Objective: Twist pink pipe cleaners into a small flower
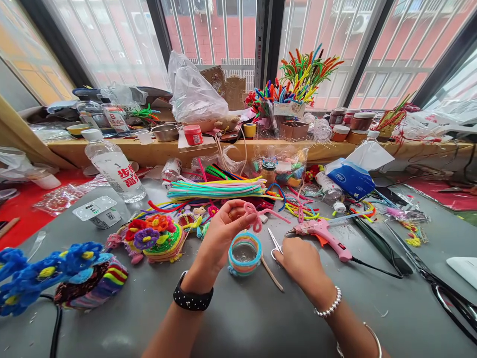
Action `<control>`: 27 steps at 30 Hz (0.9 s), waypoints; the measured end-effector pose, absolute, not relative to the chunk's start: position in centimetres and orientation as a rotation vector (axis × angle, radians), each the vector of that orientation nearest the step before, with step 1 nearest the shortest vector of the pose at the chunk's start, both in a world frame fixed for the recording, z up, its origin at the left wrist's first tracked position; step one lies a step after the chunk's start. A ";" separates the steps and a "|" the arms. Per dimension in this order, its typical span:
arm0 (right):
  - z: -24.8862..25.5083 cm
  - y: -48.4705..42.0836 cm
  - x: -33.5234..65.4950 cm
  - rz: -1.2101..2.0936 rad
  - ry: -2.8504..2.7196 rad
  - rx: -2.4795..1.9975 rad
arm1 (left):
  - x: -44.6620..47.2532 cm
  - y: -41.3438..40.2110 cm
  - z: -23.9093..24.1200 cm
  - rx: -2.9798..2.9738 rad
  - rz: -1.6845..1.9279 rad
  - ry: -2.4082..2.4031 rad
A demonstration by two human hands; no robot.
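My left hand (222,232) is raised above the grey table (238,318), fingers pinched on a pink pipe cleaner (257,217) bent into loops. My right hand (298,258) rests on the table, closed around the handle of small scissors (275,242) whose blades point up and away. Between the hands stands a small round jar (244,253) wrapped in blue, orange and pink pipe cleaner coils. A thin wooden stick (272,274) lies just right of the jar.
A pink glue gun (323,233) lies to the right, its cord trailing off. Pipe cleaner bundles (216,189), a flower-topped piece (158,238), blue flowers (33,271), a water bottle (115,171), a tissue pack (350,178) and large black scissors (443,293) crowd the table.
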State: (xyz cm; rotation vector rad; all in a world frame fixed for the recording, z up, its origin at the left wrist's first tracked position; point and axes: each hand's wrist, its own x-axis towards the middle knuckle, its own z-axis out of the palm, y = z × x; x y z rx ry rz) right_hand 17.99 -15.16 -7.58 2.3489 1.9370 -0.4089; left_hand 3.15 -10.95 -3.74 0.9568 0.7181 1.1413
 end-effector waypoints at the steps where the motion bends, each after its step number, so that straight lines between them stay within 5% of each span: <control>1: -7.6 -15.3 18.0 -0.408 1.940 2.348 | 3.2 -11.0 -3.6 0.967 1.149 0.718; 12: -7.1 -15.6 22.5 -0.874 2.324 2.769 | 3.3 -11.1 -3.3 0.955 1.220 0.757; 18: -6.6 -16.2 22.3 -1.796 2.568 1.786 | 3.4 -11.1 -3.3 0.959 1.227 0.730; 27: -6.6 -17.0 20.9 -1.852 2.614 1.463 | 3.4 -11.0 -3.7 0.861 1.204 0.726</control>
